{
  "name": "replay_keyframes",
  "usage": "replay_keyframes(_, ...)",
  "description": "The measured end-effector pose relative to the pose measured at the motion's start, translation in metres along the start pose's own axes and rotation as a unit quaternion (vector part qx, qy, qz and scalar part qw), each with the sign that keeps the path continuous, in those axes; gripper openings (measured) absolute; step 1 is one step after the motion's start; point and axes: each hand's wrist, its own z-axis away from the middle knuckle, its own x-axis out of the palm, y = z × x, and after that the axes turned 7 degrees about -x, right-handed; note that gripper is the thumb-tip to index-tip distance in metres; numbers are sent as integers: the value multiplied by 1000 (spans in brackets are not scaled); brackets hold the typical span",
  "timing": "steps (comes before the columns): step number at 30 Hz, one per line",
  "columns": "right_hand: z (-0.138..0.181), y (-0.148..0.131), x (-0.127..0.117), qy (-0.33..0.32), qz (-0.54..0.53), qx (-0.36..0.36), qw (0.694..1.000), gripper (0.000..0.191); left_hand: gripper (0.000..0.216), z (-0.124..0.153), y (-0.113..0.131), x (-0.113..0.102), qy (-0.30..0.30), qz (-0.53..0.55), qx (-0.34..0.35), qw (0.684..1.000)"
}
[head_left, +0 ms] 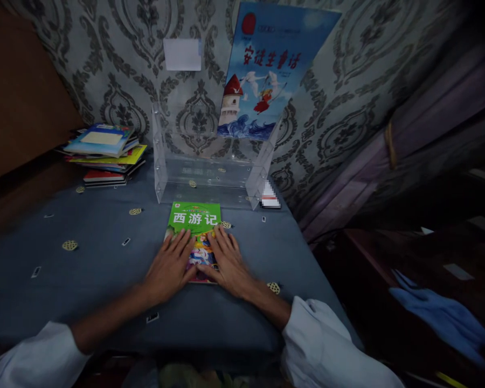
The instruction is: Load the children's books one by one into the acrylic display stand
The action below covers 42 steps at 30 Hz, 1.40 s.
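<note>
A green picture book (198, 215) with white Chinese characters and colourful cartoon figures lies on the dark blue tablecloth. Both hands rest flat on its cover. My left hand (170, 264) covers its left side, fingers stretched toward the title. On the right side lies my right hand (227, 264), also with fingers extended. The lower middle of the cover shows between them. Just beyond the book stands a clear acrylic rack (210, 191). A large blue book (262, 75) with a red-roofed tower and white birds leans upright at the rack's right, against the wall.
At the back left is a stack of several books (103, 153), beside a brown wooden panel (24, 91). A white paper (182, 55) is on the patterned wall. A small pixelated item (270, 195) sits right of the rack. Blue cloth (440, 318) lies at far right.
</note>
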Motion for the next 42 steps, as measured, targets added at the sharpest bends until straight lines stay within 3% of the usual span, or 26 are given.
replay_keyframes(8, 1, -1, 0, 0, -3, -11, 1000, 85, 58, 2, -9, 4, 1, 79, -8, 997)
replay_keyframes(12, -1, 0, -3, -1, -15, -4, 1000, 83, 66, -11, -34, 17, 27, 156, -105, 982)
replay_keyframes(16, -10, 1, -4, -2, -27, 28, 999, 80, 73, -29, -52, 16, 9, 270, -192, 943)
replay_keyframes(20, -20, -1, -4, -10, -46, 61, 997, 79, 67, -44, -52, 0, 22, 446, -238, 863)
replay_keyframes(23, -21, 0, 0, 1, -54, 66, 996, 77, 57, -51, -51, -12, 32, 583, -316, 748)
replay_keyframes(26, -17, 4, 8, 27, -65, 59, 996, 76, 44, -58, -55, -20, 50, 646, -438, 623)
replay_keyframes(29, -13, 10, 16, 59, -72, 56, 994, 74, 28, -64, -56, -26, 51, 686, -490, 536)
replay_keyframes(32, -10, 14, 21, 73, -79, 54, 993, 73, 14, -67, -46, -28, -4, 739, -459, 493)
replay_keyframes(35, -8, 17, 22, 80, -84, 45, 992, 71, 7, -70, -30, -27, -44, 764, -438, 471)
replay_keyframes(42, -9, 14, 20, 135, -114, 59, 982, 67, 14, -75, -7, -31, 41, 739, -515, 433)
